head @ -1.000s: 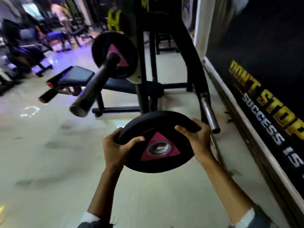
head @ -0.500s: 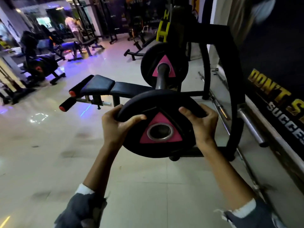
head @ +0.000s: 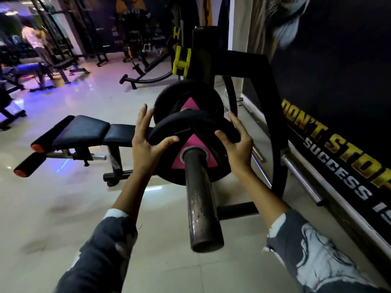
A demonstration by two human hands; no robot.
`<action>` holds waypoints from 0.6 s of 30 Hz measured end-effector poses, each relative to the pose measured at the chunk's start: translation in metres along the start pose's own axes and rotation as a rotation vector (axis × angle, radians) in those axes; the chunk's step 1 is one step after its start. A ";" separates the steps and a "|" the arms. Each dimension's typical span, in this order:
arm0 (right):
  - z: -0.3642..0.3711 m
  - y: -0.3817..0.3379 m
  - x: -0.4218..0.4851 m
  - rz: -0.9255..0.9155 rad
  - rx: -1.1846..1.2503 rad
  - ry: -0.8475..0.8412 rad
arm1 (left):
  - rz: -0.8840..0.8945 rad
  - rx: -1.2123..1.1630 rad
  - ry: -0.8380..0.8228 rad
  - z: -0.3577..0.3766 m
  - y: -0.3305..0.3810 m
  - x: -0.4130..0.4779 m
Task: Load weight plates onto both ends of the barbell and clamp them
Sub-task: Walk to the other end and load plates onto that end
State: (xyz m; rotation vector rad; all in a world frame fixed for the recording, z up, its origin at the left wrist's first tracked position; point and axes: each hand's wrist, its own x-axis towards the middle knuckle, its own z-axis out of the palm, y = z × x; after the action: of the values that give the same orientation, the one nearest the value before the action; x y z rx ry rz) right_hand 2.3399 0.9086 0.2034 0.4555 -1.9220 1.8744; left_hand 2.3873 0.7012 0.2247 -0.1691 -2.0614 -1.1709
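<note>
A black weight plate (head: 169, 130) with a pink triangle round its hole is threaded on the barbell's dark sleeve (head: 201, 199), which points toward me. My left hand (head: 146, 142) holds the plate's left rim, thumb on its face and fingers spread. My right hand (head: 237, 142) holds the right rim the same way. Behind it on the same sleeve sits a second, similar plate (head: 186, 96), a short gap away. The bar's far end is hidden.
A black bench (head: 84, 132) with red-tipped rollers stands left of the bar. The black rack frame (head: 273, 115) with yellow hooks rises behind and to the right. A chrome peg (head: 300, 178) sticks out low by the lettered wall. Machines and a person stand far left.
The plate, carried in front of the sleeve's tip half a second ago, is now slid onto the sleeve. The sleeve's end now sticks out toward me through its hole.
</note>
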 end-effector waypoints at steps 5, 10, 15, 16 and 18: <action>0.024 0.029 0.072 -0.013 0.003 -0.062 | -0.079 -0.039 0.038 0.025 -0.045 0.052; 0.045 0.053 0.123 -0.067 -0.007 -0.085 | -0.172 -0.068 0.069 0.041 -0.075 0.091; 0.054 0.072 0.138 -0.156 -0.024 -0.009 | -0.106 -0.009 0.115 0.048 -0.089 0.104; 0.054 0.074 0.137 -0.163 -0.026 -0.002 | -0.091 -0.009 0.113 0.049 -0.091 0.103; 0.055 0.076 0.137 -0.169 -0.036 0.000 | -0.073 -0.007 0.098 0.050 -0.094 0.102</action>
State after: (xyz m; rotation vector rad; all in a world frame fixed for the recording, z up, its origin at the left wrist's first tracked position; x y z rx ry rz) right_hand 2.1799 0.8642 0.2073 0.5871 -1.8526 1.7302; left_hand 2.2454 0.6624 0.2128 -0.0390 -1.9924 -1.2065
